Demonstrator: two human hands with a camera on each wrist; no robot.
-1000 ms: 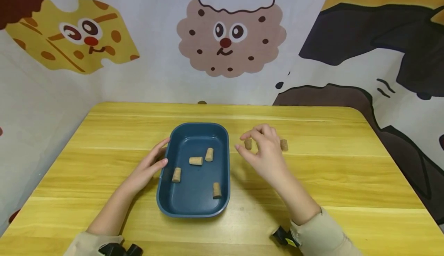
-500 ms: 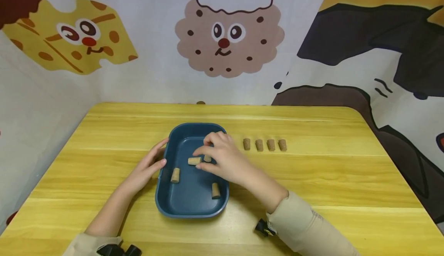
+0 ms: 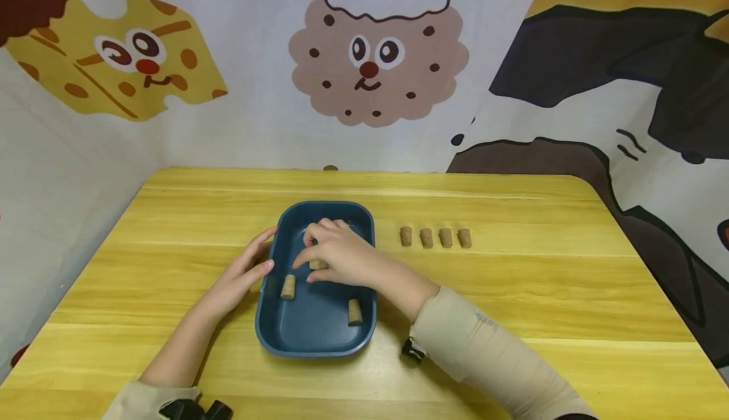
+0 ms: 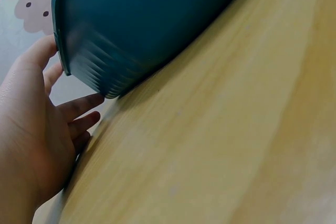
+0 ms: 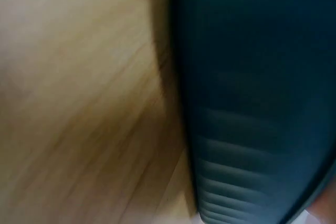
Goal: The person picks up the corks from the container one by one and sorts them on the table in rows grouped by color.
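A dark blue rectangular tray (image 3: 316,347) holds several tapered cork stoppers. My left hand (image 3: 242,274) rests against its left side, thumb at the rim; in the left wrist view this hand's (image 4: 39,124) fingers touch the tray's ribbed outer wall (image 4: 136,30). My right hand (image 3: 342,259) reaches in over the far half, thumb and forefinger apart. Beneath it a cork stopper (image 3: 317,265) shows partly, and another there is hidden. One cork stopper (image 3: 288,287) lies just left of the fingertips, and another cork stopper (image 3: 355,312) at the near right.
On the wooden table (image 3: 541,293), right of the tray, several cork stoppers (image 3: 426,238) stand in a row. A cloth with cartoon prints (image 3: 378,59) hangs behind the table. In the right wrist view, the tray wall (image 5: 247,103) fills much of the frame.
My right hand has moved left from beside the row of cork stoppers into the tray, then farther left over the corks. My left hand stays at the tray's side.
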